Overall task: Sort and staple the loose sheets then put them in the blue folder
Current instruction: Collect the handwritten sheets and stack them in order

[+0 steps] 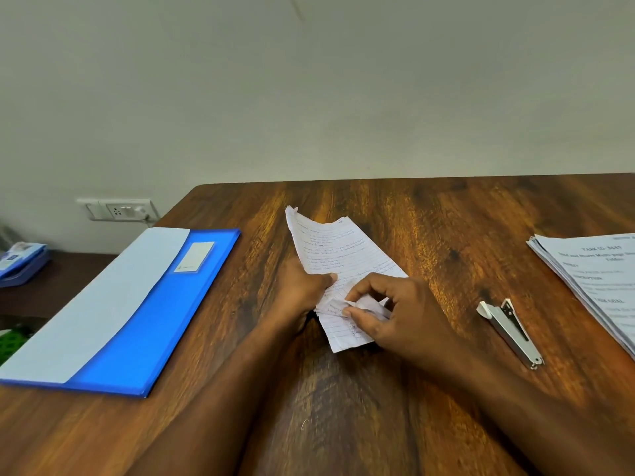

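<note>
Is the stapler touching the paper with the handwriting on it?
Apart. The head view shows the stapler lying on bare wooden table to the right of the handwritten sheets, with the right hand between them.

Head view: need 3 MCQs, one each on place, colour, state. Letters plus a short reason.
1. Where does the stapler lie?
A. on the folder
B. on the table, right of the handwritten sheets
C. in the left hand

2. What colour is the folder?
A. red
B. green
C. blue

3. What are the hands doing?
A. both hold the handwritten sheets
B. both rest flat on bare wood
C. one presses the stapler

Key:
1 B: it sits untouched on the table, between the handwritten sheets and a printed stack.
2 C: its cover is blue.
3 A: the left hand grips their edge and the right hand pinches a curled corner.
</note>
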`<state>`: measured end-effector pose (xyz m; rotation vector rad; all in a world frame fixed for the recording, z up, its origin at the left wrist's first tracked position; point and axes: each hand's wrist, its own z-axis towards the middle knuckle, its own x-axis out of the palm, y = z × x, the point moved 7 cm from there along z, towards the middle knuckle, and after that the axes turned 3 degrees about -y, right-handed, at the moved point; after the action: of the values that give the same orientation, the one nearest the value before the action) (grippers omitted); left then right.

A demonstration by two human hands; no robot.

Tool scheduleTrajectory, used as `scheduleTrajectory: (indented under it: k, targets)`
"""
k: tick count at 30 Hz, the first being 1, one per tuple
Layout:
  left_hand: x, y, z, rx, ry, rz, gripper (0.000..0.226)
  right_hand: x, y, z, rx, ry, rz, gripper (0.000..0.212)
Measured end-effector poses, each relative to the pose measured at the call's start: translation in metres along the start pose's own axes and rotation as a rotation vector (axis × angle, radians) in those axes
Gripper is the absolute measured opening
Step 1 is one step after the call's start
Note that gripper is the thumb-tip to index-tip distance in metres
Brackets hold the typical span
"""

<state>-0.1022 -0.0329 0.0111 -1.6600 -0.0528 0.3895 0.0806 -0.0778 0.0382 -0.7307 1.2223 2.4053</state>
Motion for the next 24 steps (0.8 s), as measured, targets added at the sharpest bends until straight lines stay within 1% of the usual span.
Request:
scheduleTrajectory:
  k: [3,6,9,14,19,22,24]
  targets:
    - [-0.001,0.001,0.002,-0.014,0.0,0.002,0.05,-0.003,-0.005,0.002,0.056,-0.02,0.068,0.013]
    - [0.0,0.0,0.002,-0.006,0.018,0.011,0.048,-0.003,-0.003,0.002,0.069,-0.008,0.12,0.008]
    - [-0.001,0.001,0.002,0.0,0.01,0.008,0.046,-0.004,0.0,0.003,0.063,-0.009,0.146,0.013]
    - [-0.002,0.002,0.002,-0.006,0.016,-0.003,0.042,-0.001,0.001,0.002,0.027,0.026,0.108,0.019]
    - [-0.003,0.001,0.002,-0.005,-0.004,-0.014,0.048,0.0,0.002,0.001,0.014,0.032,0.078,0.022]
    - [-0.002,0.002,0.002,-0.013,0.004,0.003,0.051,0.0,0.006,0.0,-0.03,0.028,0.101,0.016]
    - [-0.003,0.001,0.001,-0.013,0.005,-0.006,0.054,0.0,0.007,-0.001,-0.046,0.024,0.121,0.017]
